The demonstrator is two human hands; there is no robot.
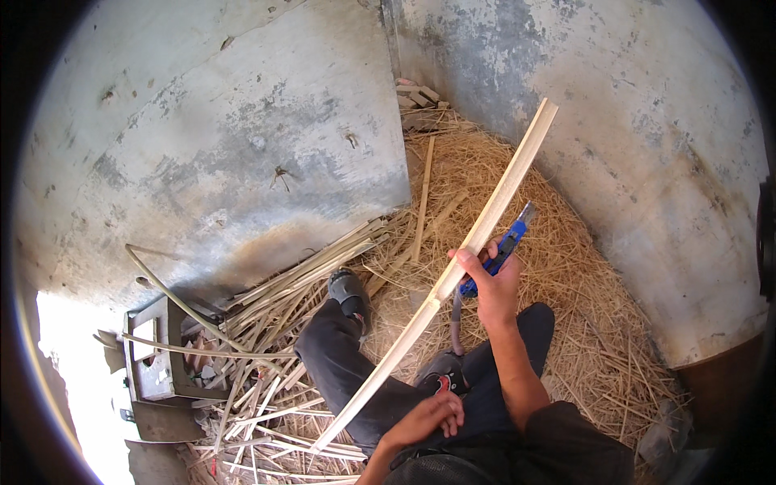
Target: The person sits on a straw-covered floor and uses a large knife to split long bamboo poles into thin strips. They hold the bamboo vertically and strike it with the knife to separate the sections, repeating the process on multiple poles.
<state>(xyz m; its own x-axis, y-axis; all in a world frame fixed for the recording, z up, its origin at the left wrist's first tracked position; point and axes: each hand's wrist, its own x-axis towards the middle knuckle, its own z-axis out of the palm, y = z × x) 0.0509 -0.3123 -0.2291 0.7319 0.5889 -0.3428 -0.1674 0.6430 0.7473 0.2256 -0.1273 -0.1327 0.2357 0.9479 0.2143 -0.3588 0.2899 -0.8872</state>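
A long split bamboo strip (505,190) with a joint near its middle slants from upper right down to the lower left, across my lap. My right hand (495,291) grips it near the middle, thumb on its face. Held in the same hand is a blue utility knife (505,246), its tip pointing up and away beside the strip. My left hand (432,416) rests low over my lap, to the right of the strip's lower end and apart from it. Its fingers are loosely bent with gaps between them, and nothing shows in them.
Shavings (582,339) cover the floor at right, and loose bamboo strips (299,271) lie in a heap at left. A wooden box frame (162,380) stands far left. Stained walls (267,121) rise ahead. An upright handle-like thing (456,323) stands by my shoe (349,293).
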